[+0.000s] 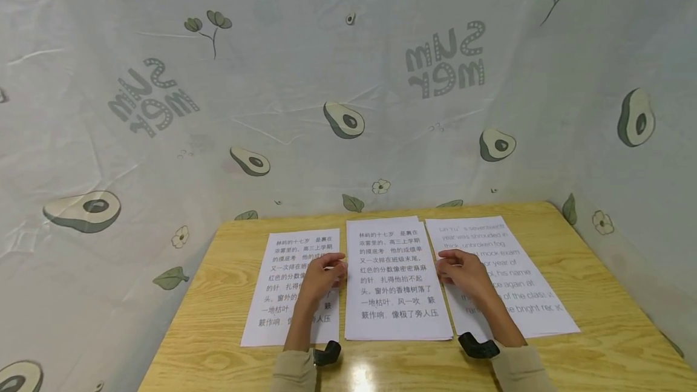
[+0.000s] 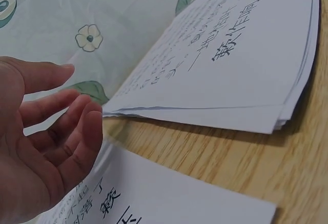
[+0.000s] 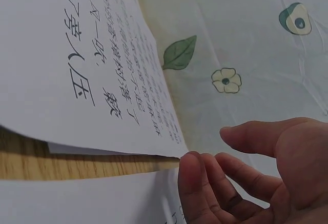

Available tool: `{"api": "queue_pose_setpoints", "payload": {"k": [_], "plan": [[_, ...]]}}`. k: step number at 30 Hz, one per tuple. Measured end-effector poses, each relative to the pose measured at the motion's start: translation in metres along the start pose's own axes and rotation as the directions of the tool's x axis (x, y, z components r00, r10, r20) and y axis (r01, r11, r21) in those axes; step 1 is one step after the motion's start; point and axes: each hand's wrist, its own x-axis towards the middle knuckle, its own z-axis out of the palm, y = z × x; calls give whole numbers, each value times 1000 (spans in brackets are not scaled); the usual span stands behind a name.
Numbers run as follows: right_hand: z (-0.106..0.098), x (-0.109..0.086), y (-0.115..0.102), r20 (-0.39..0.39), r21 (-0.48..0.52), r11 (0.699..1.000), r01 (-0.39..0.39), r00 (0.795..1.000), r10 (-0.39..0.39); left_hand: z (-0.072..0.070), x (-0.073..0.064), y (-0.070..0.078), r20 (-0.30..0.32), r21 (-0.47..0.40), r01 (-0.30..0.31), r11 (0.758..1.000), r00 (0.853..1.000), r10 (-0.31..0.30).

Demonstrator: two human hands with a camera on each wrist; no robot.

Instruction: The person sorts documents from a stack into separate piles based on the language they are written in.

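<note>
Paper stack (image 1: 392, 286) flat on surface (image 1: 209, 295), between left paper (image 1: 272, 304) and right paper (image 1: 530, 322). Left hand (image 1: 320, 277) near stack's left edge, right hand (image 1: 464, 272) near its right edge; each grip partly wide, fingers loosely curved, thumb apart. Contact unclear.

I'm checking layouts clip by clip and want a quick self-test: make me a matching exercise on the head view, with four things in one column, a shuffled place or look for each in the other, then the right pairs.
Things
1. left paper
2. middle papers
3. right paper
4. cloth

Places and looks
a. bears English text
b. printed with avocados
c. partly hidden by the left hand
d. lying between left hand and right hand

Pairs: 1-c, 2-d, 3-a, 4-b
</note>
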Motion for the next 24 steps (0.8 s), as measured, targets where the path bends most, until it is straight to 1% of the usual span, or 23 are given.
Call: {"api": "queue_pose_setpoints", "payload": {"k": [4,9,16,20,24], "plan": [[-3,0,1,10,-10,1000,-5,1000,5,-1,-1,-1,-17,15,2,1000,1000,-2],[-4,0,1,22,-19,1000,-7,1000,7,-1,-1,2,-22,28,6,1000,1000,-5],[-6,2,3,39,-82,997,-2,999,5,0,-1,2,-27,61,-10,998,1000,12],[-6,3,5,51,-114,993,8,999,-2,0,-2,0,-33,77,-7,997,999,9],[-6,3,5,71,-104,994,18,997,-10,1,-1,-1,-34,86,0,996,999,3]]}}
